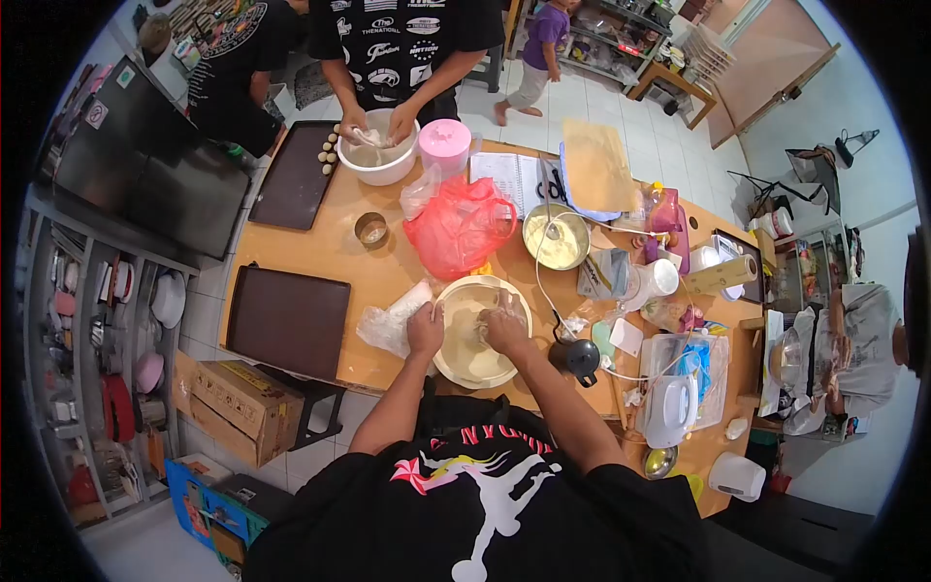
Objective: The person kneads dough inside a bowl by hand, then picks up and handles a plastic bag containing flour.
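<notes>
A cream-coloured bowl (472, 371) holding pale flour or dough stands at the near edge of the wooden table (393, 276). My left hand (425, 330) is closed on the bowl's left rim. Inside the bowl, my right hand (504, 327) has its fingers down in the pale mixture, bent and coated with it; what they hold, if anything, is too small to make out. Just beyond the bowl lies a red plastic bag (461, 228). A clear plastic bag (383, 330) with white contents rests beside my left hand.
Dark trays (288, 323) lie on the left. Across the table a person (398, 58) works in a white bowl (383, 173) beside a pink container (445, 145). A metal bowl (556, 239), a black-lidded object (582, 361) and a white-lidded box (669, 407) stand to the right.
</notes>
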`<state>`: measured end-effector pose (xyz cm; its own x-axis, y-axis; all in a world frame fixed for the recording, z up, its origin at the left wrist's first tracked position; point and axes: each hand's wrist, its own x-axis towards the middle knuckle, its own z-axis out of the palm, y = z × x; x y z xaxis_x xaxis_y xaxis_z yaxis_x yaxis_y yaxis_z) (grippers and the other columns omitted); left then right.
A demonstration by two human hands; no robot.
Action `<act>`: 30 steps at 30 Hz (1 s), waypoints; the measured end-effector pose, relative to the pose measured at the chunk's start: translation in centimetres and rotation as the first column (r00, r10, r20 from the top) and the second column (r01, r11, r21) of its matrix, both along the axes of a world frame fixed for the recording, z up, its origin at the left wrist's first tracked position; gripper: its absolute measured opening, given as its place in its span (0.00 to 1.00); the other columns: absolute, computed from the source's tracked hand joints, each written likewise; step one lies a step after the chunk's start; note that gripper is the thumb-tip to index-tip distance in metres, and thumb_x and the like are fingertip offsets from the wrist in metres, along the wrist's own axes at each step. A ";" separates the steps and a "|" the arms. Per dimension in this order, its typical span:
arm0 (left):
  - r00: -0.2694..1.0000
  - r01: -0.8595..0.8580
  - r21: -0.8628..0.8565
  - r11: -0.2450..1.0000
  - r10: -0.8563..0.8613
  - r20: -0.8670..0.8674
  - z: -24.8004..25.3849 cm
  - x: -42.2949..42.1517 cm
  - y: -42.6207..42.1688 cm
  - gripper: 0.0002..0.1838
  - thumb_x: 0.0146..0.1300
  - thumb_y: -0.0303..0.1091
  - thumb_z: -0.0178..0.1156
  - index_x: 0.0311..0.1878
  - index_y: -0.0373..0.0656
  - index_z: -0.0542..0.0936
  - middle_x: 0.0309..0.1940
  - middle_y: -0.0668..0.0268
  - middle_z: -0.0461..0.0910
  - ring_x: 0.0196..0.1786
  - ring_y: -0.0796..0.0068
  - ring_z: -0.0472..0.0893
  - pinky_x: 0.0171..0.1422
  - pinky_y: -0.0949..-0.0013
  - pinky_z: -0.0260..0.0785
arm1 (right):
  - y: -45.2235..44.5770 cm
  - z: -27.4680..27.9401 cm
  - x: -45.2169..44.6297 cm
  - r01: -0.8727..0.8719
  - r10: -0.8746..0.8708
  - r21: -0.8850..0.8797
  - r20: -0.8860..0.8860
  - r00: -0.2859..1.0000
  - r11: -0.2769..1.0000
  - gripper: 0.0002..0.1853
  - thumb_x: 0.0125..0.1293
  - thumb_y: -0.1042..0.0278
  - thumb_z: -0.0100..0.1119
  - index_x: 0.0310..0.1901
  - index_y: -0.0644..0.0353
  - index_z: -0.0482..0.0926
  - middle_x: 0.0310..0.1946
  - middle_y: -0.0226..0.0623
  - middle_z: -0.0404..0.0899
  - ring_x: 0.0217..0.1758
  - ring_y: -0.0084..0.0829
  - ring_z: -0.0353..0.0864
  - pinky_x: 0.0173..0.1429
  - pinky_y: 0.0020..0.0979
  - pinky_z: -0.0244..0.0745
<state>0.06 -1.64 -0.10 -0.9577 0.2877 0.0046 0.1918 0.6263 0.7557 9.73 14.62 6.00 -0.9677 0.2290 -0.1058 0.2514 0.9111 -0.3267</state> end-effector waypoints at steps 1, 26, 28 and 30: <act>1.000 -0.004 -0.008 1.000 0.004 0.010 0.1 -0.2 0.0 0.18 0.67 0.42 0.57 0.26 0.37 0.73 0.22 0.46 0.76 0.29 0.39 0.76 0.34 0.45 0.65 | 0.4 -1.3 -0.1 -0.027 0.029 -0.045 0.054 0.998 0.999 0.18 0.55 0.70 0.58 0.50 0.54 0.82 0.46 0.55 0.79 0.56 0.51 0.76 0.65 0.50 0.64; 0.999 0.006 0.048 0.999 -0.003 -0.050 -0.2 0.0 0.0 0.19 0.68 0.41 0.57 0.25 0.37 0.72 0.22 0.45 0.74 0.30 0.39 0.76 0.34 0.45 0.64 | -4.0 -6.2 0.0 -0.120 0.301 -0.490 0.311 0.901 0.864 0.26 0.53 0.56 0.58 0.55 0.55 0.81 0.51 0.60 0.79 0.58 0.51 0.78 0.69 0.38 0.65; 0.998 0.009 0.050 0.999 -0.006 -0.064 0.1 0.0 0.0 0.19 0.68 0.41 0.56 0.25 0.37 0.72 0.22 0.45 0.75 0.30 0.39 0.76 0.34 0.45 0.64 | -3.7 -7.1 0.5 -0.048 0.264 -0.582 0.293 0.919 0.812 0.23 0.53 0.56 0.59 0.50 0.55 0.85 0.49 0.62 0.79 0.59 0.52 0.77 0.69 0.40 0.65; 0.997 0.012 0.016 1.000 -0.011 -0.077 0.2 -0.2 0.0 0.19 0.68 0.42 0.56 0.25 0.37 0.73 0.22 0.46 0.75 0.30 0.39 0.76 0.34 0.45 0.65 | -3.4 -7.0 1.8 -0.203 0.247 -0.401 0.060 0.967 0.893 0.22 0.53 0.57 0.59 0.48 0.55 0.86 0.48 0.63 0.79 0.63 0.50 0.74 0.72 0.40 0.60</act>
